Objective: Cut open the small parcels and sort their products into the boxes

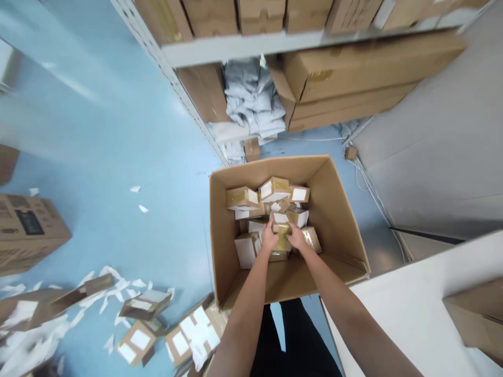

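Observation:
Both my arms reach down into a large open cardboard carton [341, 214]. Between my hands is a small brown box [281, 240] with shiny tape and a white label. My left hand [269, 238] grips its left side, and my right hand [296, 238] grips its right side. Around it lie several similar small taped boxes: a labelled box [274, 188] towards the far wall, another box [241, 198] at the far left, a box [247, 250] left of my left hand, and a taped box [312, 239] right of my right hand. Boxes underneath are partly hidden.
A metal shelf [243, 48] with cartons and grey plastic bags [253, 97] stands ahead. Opened boxes [137, 340] and white paper scraps [110, 285] litter the blue floor at lower left. A white table [416, 303] is at right, beside a grey wall [440, 136].

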Demonstrator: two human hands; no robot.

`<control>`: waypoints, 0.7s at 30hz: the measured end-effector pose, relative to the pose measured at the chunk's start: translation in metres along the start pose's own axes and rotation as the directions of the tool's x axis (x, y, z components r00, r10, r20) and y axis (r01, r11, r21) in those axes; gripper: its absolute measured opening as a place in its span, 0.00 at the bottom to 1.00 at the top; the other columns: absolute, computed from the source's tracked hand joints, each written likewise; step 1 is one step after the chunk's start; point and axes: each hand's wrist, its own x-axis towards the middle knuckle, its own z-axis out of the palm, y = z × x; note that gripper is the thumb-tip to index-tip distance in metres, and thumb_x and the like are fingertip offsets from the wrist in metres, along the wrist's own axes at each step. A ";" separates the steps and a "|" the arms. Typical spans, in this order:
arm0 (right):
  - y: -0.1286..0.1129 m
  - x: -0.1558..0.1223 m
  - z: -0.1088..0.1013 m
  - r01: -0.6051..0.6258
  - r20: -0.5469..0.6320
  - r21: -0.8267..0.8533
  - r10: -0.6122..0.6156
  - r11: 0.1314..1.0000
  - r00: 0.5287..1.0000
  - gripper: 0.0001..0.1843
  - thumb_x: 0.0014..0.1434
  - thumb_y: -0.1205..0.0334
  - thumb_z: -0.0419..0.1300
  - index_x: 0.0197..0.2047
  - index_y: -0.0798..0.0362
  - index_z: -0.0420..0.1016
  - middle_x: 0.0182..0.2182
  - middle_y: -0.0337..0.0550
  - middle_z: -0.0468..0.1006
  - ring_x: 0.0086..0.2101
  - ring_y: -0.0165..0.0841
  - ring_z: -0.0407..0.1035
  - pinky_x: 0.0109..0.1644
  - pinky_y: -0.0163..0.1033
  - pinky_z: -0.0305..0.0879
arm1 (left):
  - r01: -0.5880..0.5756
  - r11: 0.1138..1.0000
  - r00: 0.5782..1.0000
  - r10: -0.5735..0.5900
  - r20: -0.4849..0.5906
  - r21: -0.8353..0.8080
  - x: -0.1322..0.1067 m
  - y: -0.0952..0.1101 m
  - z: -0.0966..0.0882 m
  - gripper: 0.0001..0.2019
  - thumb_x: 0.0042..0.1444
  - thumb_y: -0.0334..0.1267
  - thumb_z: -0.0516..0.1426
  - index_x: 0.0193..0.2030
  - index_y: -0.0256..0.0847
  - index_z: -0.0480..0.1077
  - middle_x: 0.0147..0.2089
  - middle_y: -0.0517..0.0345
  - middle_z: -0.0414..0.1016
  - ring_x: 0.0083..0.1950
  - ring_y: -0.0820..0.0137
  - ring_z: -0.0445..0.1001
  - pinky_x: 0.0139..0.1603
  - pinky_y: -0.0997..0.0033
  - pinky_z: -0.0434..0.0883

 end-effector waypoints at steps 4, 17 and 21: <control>-0.044 -0.040 -0.047 0.013 -0.116 0.002 -0.012 1.000 0.993 0.34 0.53 0.73 0.63 0.64 0.50 0.74 0.53 0.49 0.81 0.51 0.42 0.78 0.62 0.44 0.71 | -0.121 0.992 0.991 0.123 -0.047 0.047 -0.029 0.051 -0.037 0.31 0.49 0.22 0.60 0.62 0.40 0.76 0.56 0.49 0.75 0.57 0.59 0.78 0.64 0.63 0.73; -0.129 -0.204 -0.132 0.047 -0.578 0.002 -0.037 0.999 0.815 0.34 0.58 0.71 0.59 0.68 0.45 0.70 0.70 0.48 0.66 0.60 0.46 0.73 0.63 0.49 0.73 | -0.599 0.801 0.801 0.599 -0.023 -0.010 -0.156 0.161 -0.095 0.27 0.57 0.26 0.58 0.62 0.49 0.76 0.63 0.50 0.70 0.67 0.61 0.71 0.71 0.60 0.68; -0.110 -0.262 -0.138 -0.049 -0.679 0.070 0.084 0.996 0.729 0.35 0.57 0.71 0.59 0.68 0.46 0.71 0.69 0.50 0.68 0.61 0.46 0.72 0.65 0.52 0.72 | -0.697 0.717 0.713 0.692 0.112 0.004 -0.197 0.181 -0.077 0.27 0.58 0.28 0.58 0.64 0.50 0.75 0.62 0.49 0.71 0.66 0.59 0.71 0.71 0.57 0.69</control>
